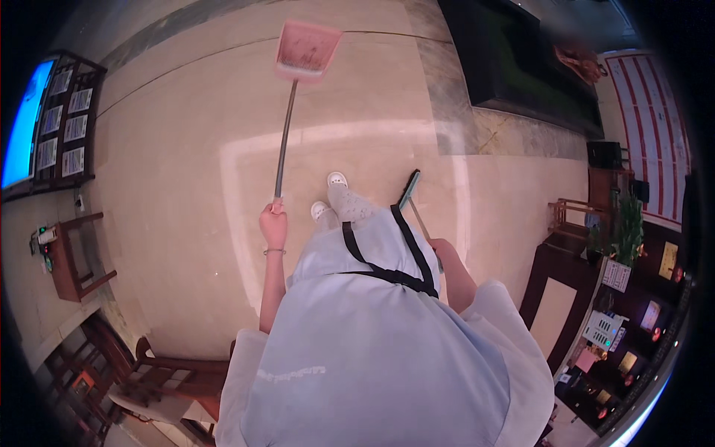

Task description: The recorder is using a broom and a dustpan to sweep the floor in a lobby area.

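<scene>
My left hand (273,225) is closed around the pink grip of a long-handled dustpan (307,46). The pan is pink, with a grey handle, and is stretched out ahead of me with some dark specks inside it. At my right side, my right hand (445,255) grips the thin handle of a broom (409,191), though my clothing partly covers the fingers. The broom's head is narrow, dark and teal, and lies low beside my feet. A light blue apron (380,335) with black straps covers my front.
Pale floor tiles (179,194) spread around me. A dark box-like structure (521,67) stands ahead on the right. To the left are a wooden stool (71,257) and a rack of papers (71,123). A wooden chair (175,372) is behind left; a cluttered counter (558,305) lines the right.
</scene>
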`<control>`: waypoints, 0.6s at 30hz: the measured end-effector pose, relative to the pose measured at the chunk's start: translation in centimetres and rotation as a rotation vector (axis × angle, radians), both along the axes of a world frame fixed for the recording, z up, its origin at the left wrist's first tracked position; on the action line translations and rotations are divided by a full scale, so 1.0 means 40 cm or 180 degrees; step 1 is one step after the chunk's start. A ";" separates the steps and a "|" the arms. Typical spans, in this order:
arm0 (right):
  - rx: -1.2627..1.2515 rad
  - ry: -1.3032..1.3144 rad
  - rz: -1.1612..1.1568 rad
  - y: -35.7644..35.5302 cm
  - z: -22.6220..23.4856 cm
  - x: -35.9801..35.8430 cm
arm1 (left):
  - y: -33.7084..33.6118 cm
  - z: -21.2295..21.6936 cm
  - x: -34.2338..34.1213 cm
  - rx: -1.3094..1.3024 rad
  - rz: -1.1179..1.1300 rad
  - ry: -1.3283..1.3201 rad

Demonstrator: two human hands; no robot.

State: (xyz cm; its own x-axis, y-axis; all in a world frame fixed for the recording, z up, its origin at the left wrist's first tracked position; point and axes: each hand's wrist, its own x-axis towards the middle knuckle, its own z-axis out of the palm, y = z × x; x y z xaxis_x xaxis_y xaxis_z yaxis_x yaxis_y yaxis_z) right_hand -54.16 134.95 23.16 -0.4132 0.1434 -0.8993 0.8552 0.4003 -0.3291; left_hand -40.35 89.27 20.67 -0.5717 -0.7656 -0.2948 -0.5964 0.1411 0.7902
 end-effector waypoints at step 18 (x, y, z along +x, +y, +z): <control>0.2216 0.1842 0.3534 -0.136 -0.013 -0.393 | -0.114 0.017 0.198 0.1913 0.1661 -0.1233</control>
